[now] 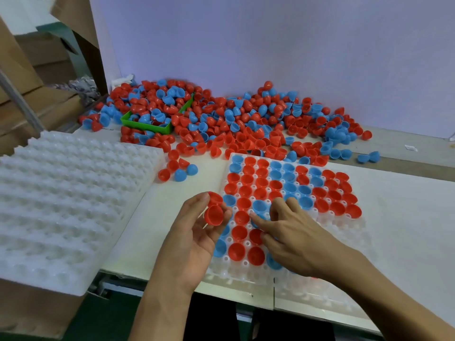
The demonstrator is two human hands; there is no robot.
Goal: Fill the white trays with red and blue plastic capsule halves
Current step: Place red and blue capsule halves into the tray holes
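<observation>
At 9 o'clock, a stack of empty white trays point(66, 200) sits on a cardboard box point(37, 313) at the counter's left edge. At 11 o'clock, a green bin point(150, 126) lies half buried in the loose heap of red and blue capsule halves point(246, 119), which spreads along the back of the white counter point(406, 212) toward 1 o'clock, against a pale wall point(270, 45).

Left hand point(194, 232): raised just left of the working tray, palm up, fingers curled, holding nested red capsule halves point(214, 210) between thumb and fingertips.

The working tray point(344, 227) lies at centre, in front of the person. Its far rows and left columns are filled with red and blue halves seated open side up; the near right pockets show bare white plastic.

Right hand point(290, 232): lies over the middle of the tray, back upward, forefinger point(258, 221) extended toward 9 o'clock and touching a blue half point(261, 205) seated in the tray. The other fingers are loosely bent; whether they hold anything cannot be told.

A few stray blue halves point(369, 157) lie at 2 o'clock, apart from the heap.
</observation>
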